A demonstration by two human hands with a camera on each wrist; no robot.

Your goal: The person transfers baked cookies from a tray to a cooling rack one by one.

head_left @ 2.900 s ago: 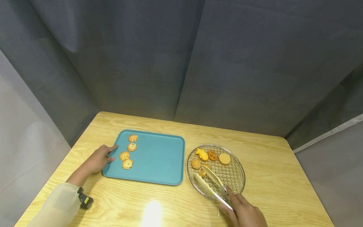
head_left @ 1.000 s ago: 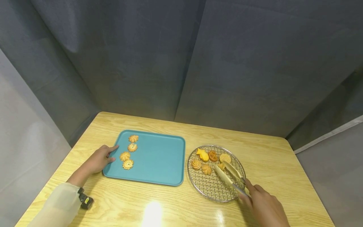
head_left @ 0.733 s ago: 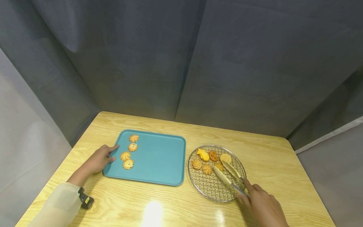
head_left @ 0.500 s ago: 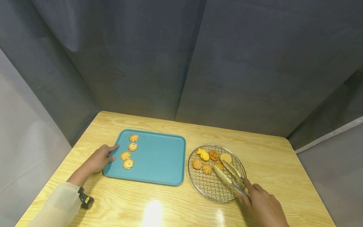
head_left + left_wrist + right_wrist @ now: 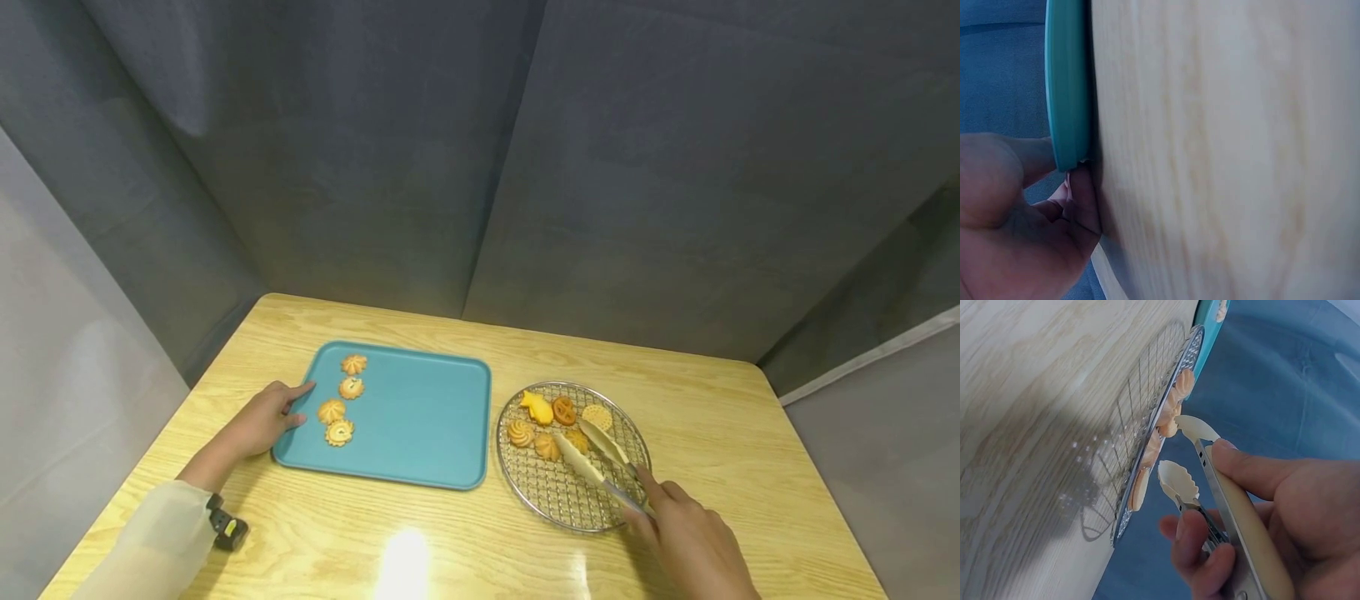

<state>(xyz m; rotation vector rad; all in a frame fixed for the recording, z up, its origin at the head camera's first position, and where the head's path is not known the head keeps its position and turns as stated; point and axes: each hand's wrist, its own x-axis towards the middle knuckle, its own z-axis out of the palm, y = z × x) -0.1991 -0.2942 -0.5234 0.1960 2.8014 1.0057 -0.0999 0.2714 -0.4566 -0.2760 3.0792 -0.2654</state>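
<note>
The cookie showing between your tongs lies at ten o'clock from your nearer right hand, gripping them; your left hand pinches the tray.

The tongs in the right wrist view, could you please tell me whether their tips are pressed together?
No, the tongs in the right hand have their pale tips spread, with a visible gap.

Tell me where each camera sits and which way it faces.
Head: worn there, facing forward and down at tray and rack; left hand and right hand show.
Left wrist: worn there, facing tray edge and tabletop; left hand shows.
Right wrist: worn there, facing tongs and rack; right hand shows.
Head and right wrist share tongs and rack.
</note>
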